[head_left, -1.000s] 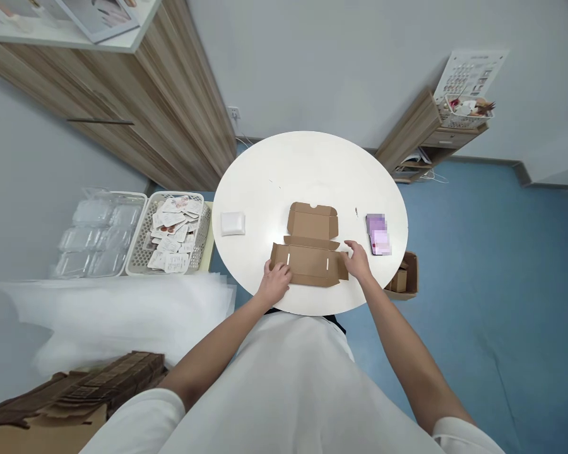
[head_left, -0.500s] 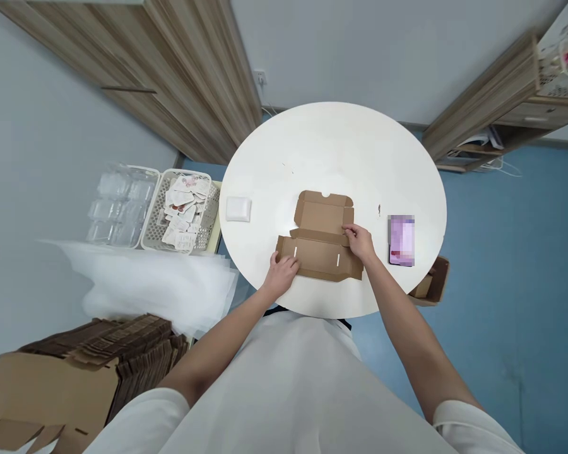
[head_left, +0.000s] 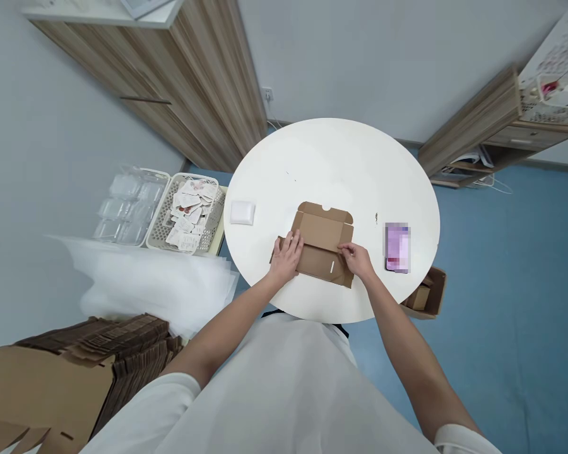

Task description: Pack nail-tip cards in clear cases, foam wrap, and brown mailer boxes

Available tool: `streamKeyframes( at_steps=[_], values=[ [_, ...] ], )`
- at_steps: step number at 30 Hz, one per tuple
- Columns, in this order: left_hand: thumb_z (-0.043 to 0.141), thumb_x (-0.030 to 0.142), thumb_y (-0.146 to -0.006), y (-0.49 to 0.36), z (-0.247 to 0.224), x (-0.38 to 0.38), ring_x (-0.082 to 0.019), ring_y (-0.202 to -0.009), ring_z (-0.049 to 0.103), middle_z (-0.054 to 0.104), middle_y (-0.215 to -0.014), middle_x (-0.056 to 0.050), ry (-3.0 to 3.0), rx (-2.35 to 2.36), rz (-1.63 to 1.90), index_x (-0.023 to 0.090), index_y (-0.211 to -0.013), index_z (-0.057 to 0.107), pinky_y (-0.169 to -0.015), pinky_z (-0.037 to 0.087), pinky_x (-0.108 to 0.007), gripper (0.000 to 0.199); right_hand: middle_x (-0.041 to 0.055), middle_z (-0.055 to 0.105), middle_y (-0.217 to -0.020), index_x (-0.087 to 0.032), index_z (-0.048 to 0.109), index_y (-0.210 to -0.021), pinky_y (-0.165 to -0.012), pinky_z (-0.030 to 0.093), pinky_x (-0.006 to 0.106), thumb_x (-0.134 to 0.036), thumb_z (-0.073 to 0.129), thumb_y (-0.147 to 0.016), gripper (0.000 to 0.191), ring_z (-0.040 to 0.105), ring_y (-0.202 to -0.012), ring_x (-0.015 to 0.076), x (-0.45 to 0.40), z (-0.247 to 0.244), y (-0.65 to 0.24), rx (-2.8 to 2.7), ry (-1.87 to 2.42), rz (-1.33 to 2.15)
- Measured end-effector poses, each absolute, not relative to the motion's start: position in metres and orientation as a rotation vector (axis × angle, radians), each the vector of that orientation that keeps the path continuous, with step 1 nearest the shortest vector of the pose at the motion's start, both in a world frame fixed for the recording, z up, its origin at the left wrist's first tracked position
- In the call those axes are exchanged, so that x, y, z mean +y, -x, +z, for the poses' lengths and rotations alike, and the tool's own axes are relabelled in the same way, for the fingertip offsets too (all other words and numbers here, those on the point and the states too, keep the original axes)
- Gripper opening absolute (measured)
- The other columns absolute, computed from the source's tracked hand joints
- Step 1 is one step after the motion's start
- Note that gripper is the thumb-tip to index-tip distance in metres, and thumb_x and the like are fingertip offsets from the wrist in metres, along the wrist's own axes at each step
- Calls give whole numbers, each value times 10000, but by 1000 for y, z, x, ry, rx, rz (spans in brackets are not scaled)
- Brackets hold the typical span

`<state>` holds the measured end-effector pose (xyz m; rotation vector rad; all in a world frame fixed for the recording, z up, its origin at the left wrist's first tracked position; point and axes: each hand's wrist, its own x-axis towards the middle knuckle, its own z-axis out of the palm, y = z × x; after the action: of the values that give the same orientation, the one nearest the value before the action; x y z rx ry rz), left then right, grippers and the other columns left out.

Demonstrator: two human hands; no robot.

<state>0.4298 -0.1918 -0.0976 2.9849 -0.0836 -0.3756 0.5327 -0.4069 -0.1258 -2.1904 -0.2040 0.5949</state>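
Note:
A brown cardboard box blank [head_left: 322, 232] lies unfolded on the white round table [head_left: 331, 164], with side flaps and a notched far edge. Across the left part of its near panel rests my left hand [head_left: 286, 257], fingers stretched out and lying on the board. My right hand [head_left: 356, 258] pinches the board at the right end of the middle fold. One white slot shows in the near panel; my left hand covers the panel's left part. Left of the blank sits a small white packet [head_left: 242, 212], and a phone [head_left: 397, 248] with a blurred screen lies on the right.
At the left stand a white basket of paper packets [head_left: 189, 217] and one of clear plastic packs [head_left: 130, 208]. Below them are translucent sheets [head_left: 156, 277] and a stack of flat cardboard [head_left: 52, 384]. A cardboard box [head_left: 428, 296] stands beyond the table's right edge.
My left hand has moved up from the blank's near edge onto its panel, covering the left slot. My right hand still pinches the right side. The camera view has shifted slightly.

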Motion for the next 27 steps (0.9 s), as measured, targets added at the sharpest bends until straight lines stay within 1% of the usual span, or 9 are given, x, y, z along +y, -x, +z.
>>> streamKeyframes(
  at_steps=[3,8,11,13,15,18,22,25,27],
  values=[
    [711,263,-548,-425,-100,-192,-324,-1312,-109,44,-1451,-141,-3016,-149,-342,141,-1381,149,-1023,-5,-522,1012,20,674,-859,-214,641,-882,-777,467,326,-228,430,-761,244,620,-808,159,-408,-126,-522,-194,2144,641],
    [712,356,-538,-413,-107,-187,-322,-1320,-51,167,-1434,-142,-3026,-255,-368,131,-1374,177,-1029,-15,-522,1018,22,666,-864,-216,624,-897,-760,472,315,-230,396,-786,255,620,-807,152,-407,-124,-500,-173,2163,671],
    [711,397,-532,-409,-109,-183,-331,-1319,-13,219,-1419,-139,-3008,-291,-362,142,-1368,197,-1028,-10,-528,1014,47,625,-1008,-220,565,-1048,-811,447,342,-251,354,-817,314,584,-918,173,-404,-119,-484,-224,2283,572],
    [714,405,-526,-408,-110,-182,-339,-1317,0,243,-1409,-146,-2990,-300,-347,142,-1364,212,-1027,2,-529,1012,92,511,-1208,-212,461,-1192,-898,377,409,-297,397,-807,400,478,-1099,228,-403,-112,-472,-272,2446,398],
    [718,409,-520,-407,-110,-182,-342,-1316,10,262,-1399,-153,-2976,-301,-336,136,-1359,222,-1028,15,-528,1012,122,319,-1370,-207,349,-1284,-973,261,477,-378,495,-754,576,296,-1247,291,-401,-106,-461,-401,2605,262],
    [721,407,-515,-403,-109,-185,-340,-1316,27,276,-1391,-159,-2965,-293,-319,129,-1356,225,-1030,23,-520,1015,111,148,-1444,-219,230,-1341,-1020,118,501,-482,609,-638,841,115,-1314,316,-396,-101,-446,-763,2710,342],
    [702,394,-543,-393,-105,-187,-338,-1318,20,231,-1412,-153,-2956,-261,-304,146,-1363,211,-1029,27,-515,988,109,138,-1446,-230,82,-1370,-1017,54,516,-471,652,-586,999,74,-1324,309,-388,-109,-436,-927,2793,510],
    [661,326,-610,-380,-104,-181,-321,-1323,6,135,-1443,-134,-2965,-168,-225,181,-1371,190,-1023,32,-516,907,108,142,-1444,-242,32,-1371,-1002,81,531,-423,655,-593,1013,84,-1322,309,-384,-117,-435,-871,2833,510],
    [633,306,-646,-367,-107,-171,-322,-1322,30,93,-1449,-137,-2941,16,-150,197,-1373,172,-1012,71,-526,868,104,143,-1444,-246,14,-1372,-997,105,529,-403,659,-592,1024,80,-1322,304,-384,-120,-435,-854,2828,499]
  ],
)
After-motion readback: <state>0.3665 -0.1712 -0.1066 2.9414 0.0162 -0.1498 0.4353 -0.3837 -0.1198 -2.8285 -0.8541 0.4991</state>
